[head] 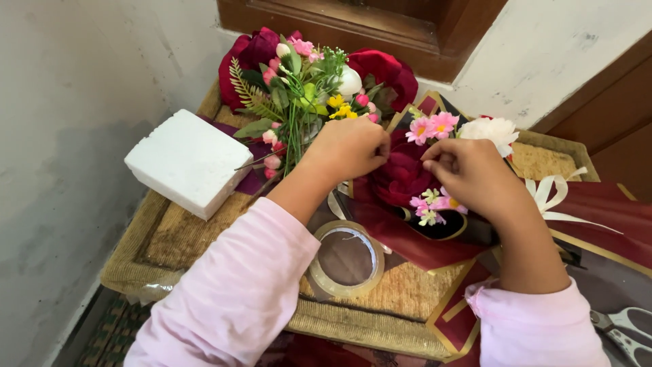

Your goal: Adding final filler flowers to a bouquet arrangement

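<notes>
My left hand point(348, 151) is closed over the stems of a bunch of artificial flowers point(302, 81) with green fern leaves, pink buds and small yellow blooms. My right hand point(468, 173) pinches near a dark red fabric rose point(402, 175) beside small pink daisies point(432, 126). What the right fingertips hold is hidden. Both hands sit close together over dark red wrapping paper with gold edging point(414, 241). A white flower point(490, 130) lies just beyond my right hand.
A white foam block point(187, 161) rests at the left on a woven mat point(163, 238). A roll of clear tape point(346, 258) lies between my forearms. Scissors point(625, 329) lie at the lower right, a white ribbon point(550, 194) beside my right wrist. Walls and a wooden frame stand behind.
</notes>
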